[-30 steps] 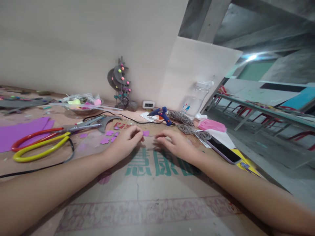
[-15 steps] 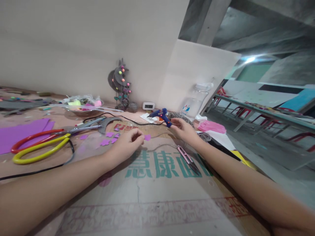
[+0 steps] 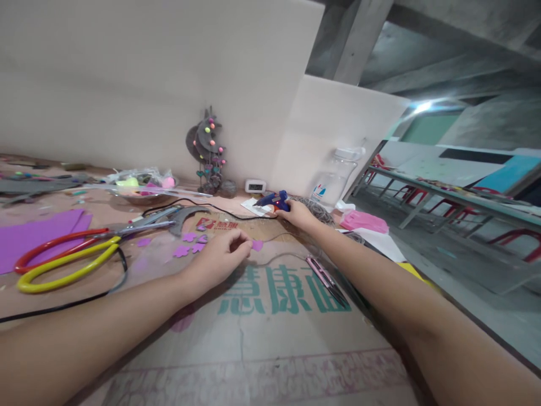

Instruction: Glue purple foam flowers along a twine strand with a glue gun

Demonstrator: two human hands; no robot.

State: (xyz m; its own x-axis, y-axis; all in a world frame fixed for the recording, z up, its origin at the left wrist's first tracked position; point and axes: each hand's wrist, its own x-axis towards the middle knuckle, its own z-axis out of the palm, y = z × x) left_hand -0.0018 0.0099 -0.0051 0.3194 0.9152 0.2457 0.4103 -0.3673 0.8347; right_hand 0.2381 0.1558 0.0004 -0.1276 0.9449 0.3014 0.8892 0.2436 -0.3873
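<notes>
Head view: right hand (image 3: 298,215) grips the blue glue gun (image 3: 274,200), nozzle over white paper (image 3: 252,206), probably there for drips; left hand (image 3: 222,255), fingertips together, seemingly pinches a purple piece (image 3: 257,245).

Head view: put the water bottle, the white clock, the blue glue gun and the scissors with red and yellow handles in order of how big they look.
Largest to smallest:
1. Scissors, also nearest the camera
2. Water bottle
3. Blue glue gun, partly covered by the right hand
4. White clock
</notes>
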